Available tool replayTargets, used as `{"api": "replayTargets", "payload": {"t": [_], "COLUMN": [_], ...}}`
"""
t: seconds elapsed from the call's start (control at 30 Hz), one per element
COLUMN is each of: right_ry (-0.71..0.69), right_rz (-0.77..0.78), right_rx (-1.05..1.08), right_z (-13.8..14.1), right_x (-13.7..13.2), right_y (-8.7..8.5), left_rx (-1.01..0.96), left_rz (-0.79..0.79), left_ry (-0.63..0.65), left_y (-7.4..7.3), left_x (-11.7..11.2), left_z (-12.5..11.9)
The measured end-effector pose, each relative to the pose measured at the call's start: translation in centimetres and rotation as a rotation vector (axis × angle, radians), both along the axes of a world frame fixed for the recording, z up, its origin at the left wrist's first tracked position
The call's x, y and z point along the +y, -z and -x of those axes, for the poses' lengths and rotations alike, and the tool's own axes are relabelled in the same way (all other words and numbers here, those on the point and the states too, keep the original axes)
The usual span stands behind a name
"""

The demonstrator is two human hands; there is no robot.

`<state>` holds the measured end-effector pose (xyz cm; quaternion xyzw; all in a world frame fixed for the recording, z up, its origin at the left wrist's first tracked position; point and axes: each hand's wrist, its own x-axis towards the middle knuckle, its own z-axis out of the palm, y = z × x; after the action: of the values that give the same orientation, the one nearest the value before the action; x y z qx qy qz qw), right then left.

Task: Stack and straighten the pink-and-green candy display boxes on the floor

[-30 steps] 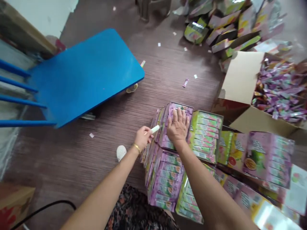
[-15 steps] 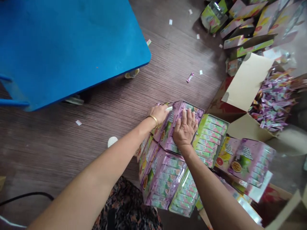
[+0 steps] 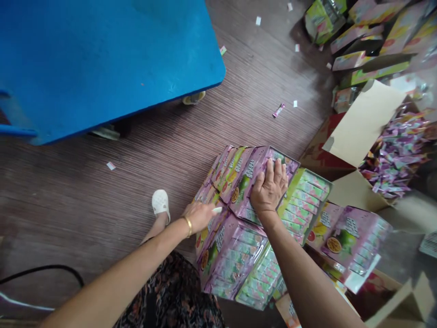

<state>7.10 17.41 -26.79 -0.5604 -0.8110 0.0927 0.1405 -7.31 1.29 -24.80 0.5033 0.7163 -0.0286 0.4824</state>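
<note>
My right hand lies flat with fingers spread on a purple box printed with fruit, at the end of the upper row of a boxes stack. My left hand rests against the left side of the stack, where the upper and lower rows meet. One of its digits stretches out with a white covering on the tip; the other fingers are partly hidden. A lower purple box shows small sachets through its clear face. Beside my right hand stands a green box of sachets.
A blue platform cart stands at upper left. At right, an open carton holds many loose purple sachets. More boxes sit at lower right. A single sachet and paper scraps lie on the floor.
My left hand has moved from the upper row down and left to the join between rows. My right hand stays on the purple box. The view has shifted slightly.
</note>
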Motion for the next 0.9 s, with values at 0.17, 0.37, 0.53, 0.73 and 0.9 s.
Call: {"api": "replayTargets", "payload": {"t": [0.17,0.37,0.53,0.73,0.9], "right_ry": [-0.033,-0.072,-0.076,-0.095,-0.110], "right_rz": [-0.043,-0.113,-0.093,-0.115,-0.132], "right_rx": [0.009,-0.022,0.019,0.026,0.006], "right_z": [-0.5,-1.1,-1.2,-1.4,-1.7], "right_x": [0.0,0.3,0.1,0.1,0.3], "right_y": [0.3,0.5,0.4,0.4,0.3], "left_rx": [0.161,0.073,0.043,0.156,0.062], "left_rz": [-0.200,-0.239,-0.073,-0.192,-0.184], "left_ry": [-0.190,-0.029,0.063,-0.112,-0.047], "left_y": [1.0,6.8,6.1,7.0,11.7], "left_x": [7.3,15.4,3.6,10.8,17.6], "left_z": [3.9,1.6,0.9,5.5,3.1]}}
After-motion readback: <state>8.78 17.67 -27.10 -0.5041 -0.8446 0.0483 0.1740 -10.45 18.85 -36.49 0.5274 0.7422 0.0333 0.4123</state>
